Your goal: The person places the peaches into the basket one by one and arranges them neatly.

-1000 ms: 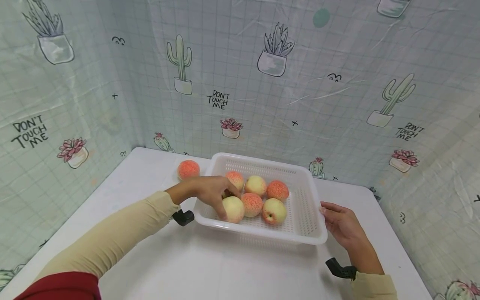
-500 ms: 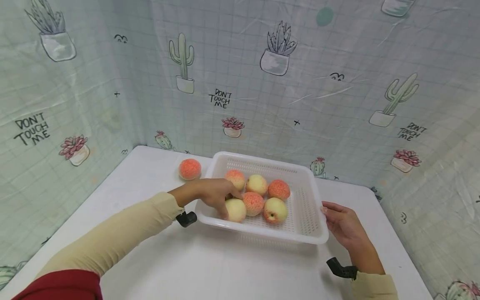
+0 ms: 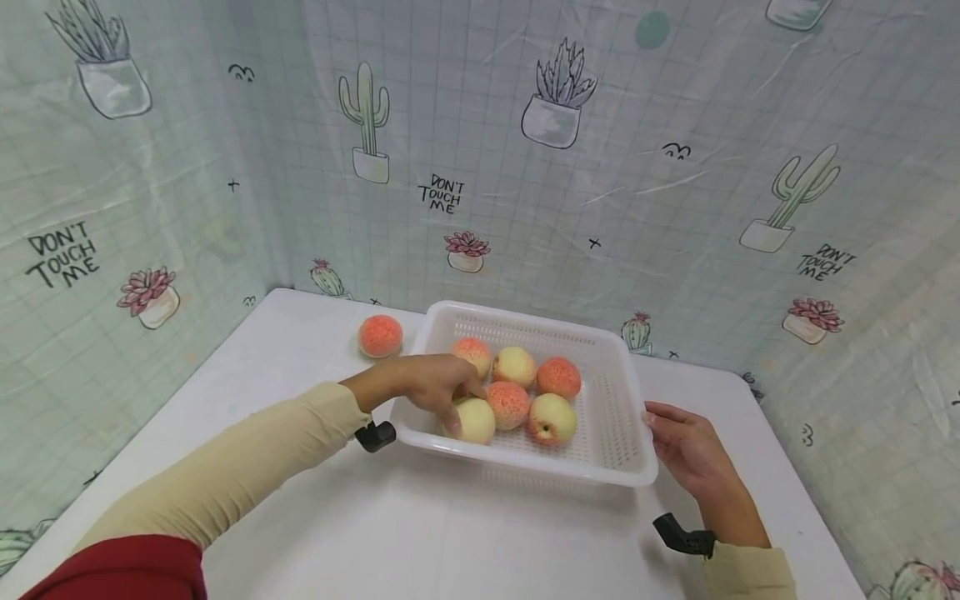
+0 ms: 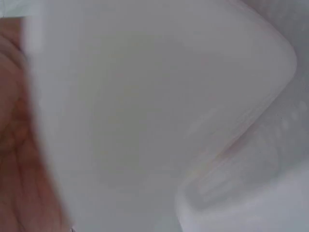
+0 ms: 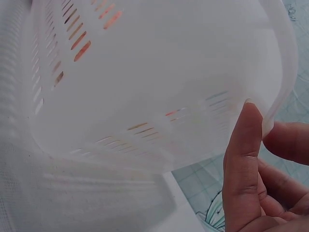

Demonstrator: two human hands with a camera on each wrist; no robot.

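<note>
A white plastic basket (image 3: 525,474) with slotted walls stands on the table, several peaches in it. My left hand (image 3: 437,382) reaches over its left side. Thumb and fingers curl round a pale yellow peach (image 3: 477,421) at the near left; part of that peach is hidden by the hand. A red-orange peach (image 3: 508,406) lies just right of it. At the basket's right end, my right hand (image 3: 686,442) pinches the rim. The right wrist view shows thumb and finger on either side of the rim (image 5: 289,63). In the left wrist view, the blurred basket wall (image 4: 145,121) covers most of the palm.
One more red-orange peach (image 3: 380,336) sits on the white table (image 3: 420,533), outside the basket at the back left. Behind and on both sides hangs a curtain (image 3: 495,167) printed with cacti. A yellow-and-red peach (image 3: 552,419) lies at the basket's near middle.
The left hand and the pale peach have shifted slightly rightward and lower within the basket. The right hand stays on the rim.
</note>
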